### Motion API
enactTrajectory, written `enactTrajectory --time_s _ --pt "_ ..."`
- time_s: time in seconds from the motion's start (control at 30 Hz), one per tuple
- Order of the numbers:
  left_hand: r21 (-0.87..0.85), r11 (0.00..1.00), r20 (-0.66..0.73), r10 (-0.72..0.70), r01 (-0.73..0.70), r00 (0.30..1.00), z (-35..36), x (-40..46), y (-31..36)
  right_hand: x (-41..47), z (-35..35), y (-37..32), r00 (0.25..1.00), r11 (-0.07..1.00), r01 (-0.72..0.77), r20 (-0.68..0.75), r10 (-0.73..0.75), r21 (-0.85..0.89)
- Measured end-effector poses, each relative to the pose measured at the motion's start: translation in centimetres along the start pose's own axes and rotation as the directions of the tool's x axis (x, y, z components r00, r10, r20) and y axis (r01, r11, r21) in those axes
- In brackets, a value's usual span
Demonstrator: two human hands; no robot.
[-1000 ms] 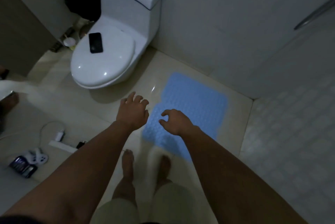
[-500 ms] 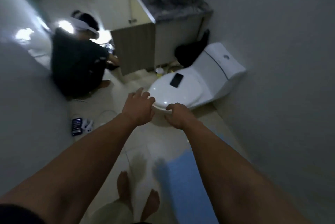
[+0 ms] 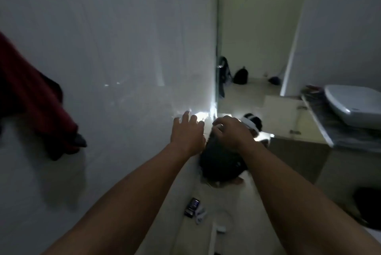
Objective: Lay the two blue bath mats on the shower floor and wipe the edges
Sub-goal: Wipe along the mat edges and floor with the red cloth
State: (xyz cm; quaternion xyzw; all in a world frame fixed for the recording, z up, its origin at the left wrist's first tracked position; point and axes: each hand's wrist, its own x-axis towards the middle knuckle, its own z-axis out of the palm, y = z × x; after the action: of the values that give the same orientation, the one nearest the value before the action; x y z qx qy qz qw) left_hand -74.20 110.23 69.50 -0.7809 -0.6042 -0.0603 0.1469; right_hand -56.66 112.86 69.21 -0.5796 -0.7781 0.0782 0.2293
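Near the floor's wall edge lies a dark phone (image 3: 192, 209). Beyond, left hand (image 3: 188, 134) reaches out with fingers spread and released; right hand (image 3: 232, 132) loosely curled, grasping nothing. Neither blue mat appears, so their direction can't be told.

The floor (image 3: 231, 209) is pale tile. A person in dark clothes (image 3: 221, 164) sits on it. A small dark phone (image 3: 191, 207) and white cables (image 3: 201, 214) lie near the wall edge.

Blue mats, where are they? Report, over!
Both hands empty: left hand fingers spread, right hand loosely curled. No blue mat in view. Seated person ahead.
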Motion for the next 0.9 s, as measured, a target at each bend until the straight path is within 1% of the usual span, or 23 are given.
enactTrajectory --time_s 0.13,0.2,0.27,0.33,0.37,0.43,0.5,0.57,0.6,0.63,0.73,0.8,0.83,0.9 --pt "0.058 0.979 -0.103 -0.188 0.195 0.977 -5.3 -0.8 -7.4 6.5 -1.5 -7.9 0.971 0.973 0.222 -0.108 -0.214 0.068" --pt "0.079 0.950 -0.177 -0.284 0.301 0.942 -8.7 -2.5 -10.4 9.4 -2.6 -12.5 0.936 0.929 0.340 -0.149 -0.320 0.143" --pt "0.082 0.920 -0.293 -0.345 0.383 0.892 -11.6 -4.5 -12.2 10.7 -3.7 -16.2 0.898 0.873 0.432 -0.202 -0.391 0.228" --pt "0.099 0.884 -0.421 -0.378 0.456 0.825 -14.6 -7.3 -13.1 11.0 -4.7 -19.6 0.863 0.795 0.505 -0.236 -0.448 0.336" --pt "0.107 0.865 -0.497 -0.381 0.491 0.780 -16.2 -8.8 -13.3 11.0 -5.3 -21.3 0.845 0.753 0.534 -0.238 -0.479 0.384" --pt "0.109 0.826 -0.650 -0.362 0.553 0.668 -18.8 -11.6 -13.8 10.7 -5.9 -24.4 0.821 0.674 0.559 -0.210 -0.531 0.482" --pt "0.084 0.753 -0.749 -0.384 0.653 0.539 -21.4 -14.2 -14.5 10.2 -6.4 -27.3 0.785 0.586 0.564 -0.160 -0.598 0.582" --pt "0.057 0.653 -0.771 -0.452 0.755 0.448 -23.1 -16.0 -15.8 9.5 -6.4 -30.0 0.752 0.518 0.543 -0.109 -0.650 0.661" --pt "0.047 0.605 -0.759 -0.496 0.795 0.422 -23.5 -16.7 -16.6 9.0 -6.3 -31.2 0.744 0.500 0.527 -0.088 -0.662 0.687" --pt "0.041 0.569 -0.735 -0.539 0.821 0.410 -23.6 -17.2 -17.3 8.4 -6.0 -32.3 0.741 0.491 0.506 -0.067 -0.668 0.710" --pt "0.088 0.515 -0.634 -0.632 0.853 0.447 -22.5 -17.7 -18.0 6.0 -4.7 -34.7 0.737 0.485 0.433 0.011 -0.675 0.760" --pt "0.107 0.510 -0.596 -0.654 0.853 0.466 -21.6 -17.5 -18.0 4.6 -3.2 -35.9 0.746 0.480 0.408 0.019 -0.665 0.777" --pt "0.090 0.512 -0.595 -0.661 0.854 0.458 -21.5 -17.2 -18.0 4.1 -2.6 -36.5 0.756 0.481 0.402 0.013 -0.654 0.779" --pt "0.022 0.505 -0.589 -0.690 0.863 0.420 -21.9 -16.6 -18.1 3.6 -2.1 -37.2 0.767 0.494 0.386 0.026 -0.641 0.779"
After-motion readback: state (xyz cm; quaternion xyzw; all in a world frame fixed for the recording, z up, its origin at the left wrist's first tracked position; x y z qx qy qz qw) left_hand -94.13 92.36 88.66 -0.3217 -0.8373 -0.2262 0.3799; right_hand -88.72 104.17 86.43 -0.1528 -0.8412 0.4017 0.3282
